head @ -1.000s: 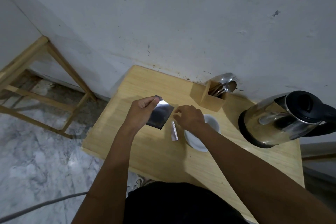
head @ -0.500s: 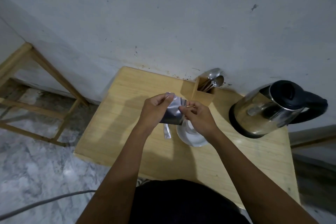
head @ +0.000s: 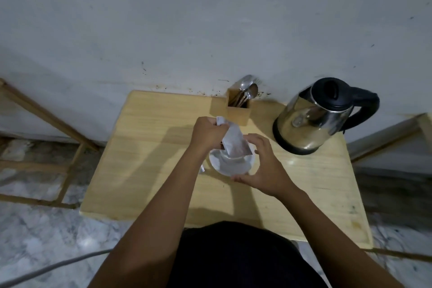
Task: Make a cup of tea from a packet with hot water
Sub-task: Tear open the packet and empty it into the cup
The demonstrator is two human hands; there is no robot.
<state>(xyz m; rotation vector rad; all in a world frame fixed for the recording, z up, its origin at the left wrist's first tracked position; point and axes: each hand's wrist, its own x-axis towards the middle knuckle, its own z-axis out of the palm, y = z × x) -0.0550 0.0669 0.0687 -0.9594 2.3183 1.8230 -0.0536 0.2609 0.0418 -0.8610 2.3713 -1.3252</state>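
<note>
While packet (head: pixel 236 141) tips over cup (head: pixel 231 164), kettle (head: pixel 313 117) stands beside

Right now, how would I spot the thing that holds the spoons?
Find the wooden table against the white wall. At its back edge, left of the steel kettle, stands a small square wooden box, the only thing with spoons sticking out.

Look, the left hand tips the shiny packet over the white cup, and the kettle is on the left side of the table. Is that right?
Not quite. In the head view the kettle stands on the right side of the table, not the left. The rest holds: the left hand tips the shiny packet over the white cup.
</note>
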